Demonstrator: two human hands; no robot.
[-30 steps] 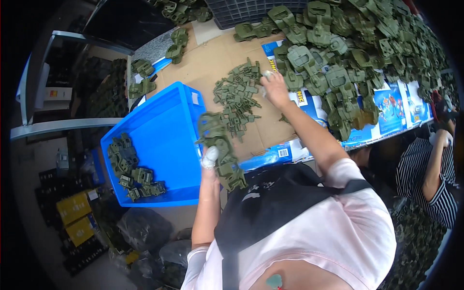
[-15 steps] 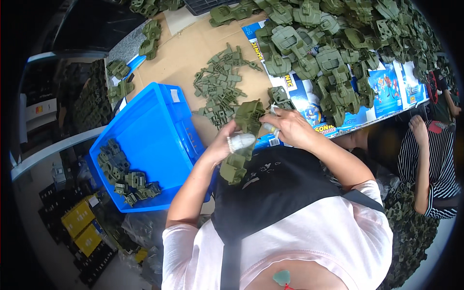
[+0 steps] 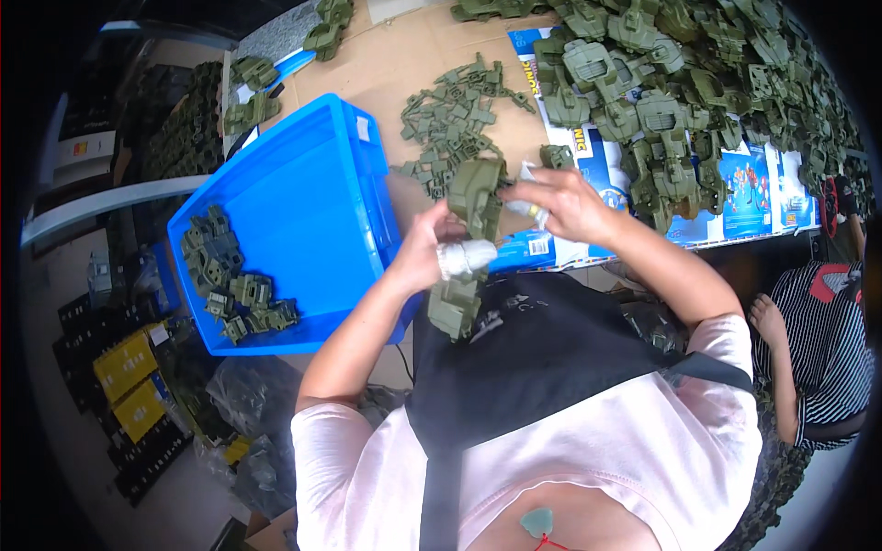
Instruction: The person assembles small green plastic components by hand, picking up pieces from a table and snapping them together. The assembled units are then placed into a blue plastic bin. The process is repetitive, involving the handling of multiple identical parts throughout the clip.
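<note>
My left hand [image 3: 430, 250] is closed around a long olive-green plastic toy vehicle body [image 3: 476, 197], held tilted above my dark apron. A white cover wraps one finger of that hand. My right hand [image 3: 571, 208] is pinched at the upper right edge of the vehicle body, and white wraps show on its fingers too. What sits between those fingertips is too small to make out. Beyond my hands, a loose heap of small green plastic parts [image 3: 450, 124] lies on the cardboard tabletop [image 3: 381, 78].
A blue bin [image 3: 294, 184] stands to the left with several green assembled pieces [image 3: 230, 275] inside. Many green vehicle bodies [image 3: 657, 110] are piled at the far right on blue printed card [image 3: 684, 230]. A co-worker in a striped top [image 3: 827, 358] is at the right.
The whole view has shifted, so the table and bin sit differently in it. The vehicle body is tilted slightly more upright in my left hand, while my right fingers remain at its edge.
</note>
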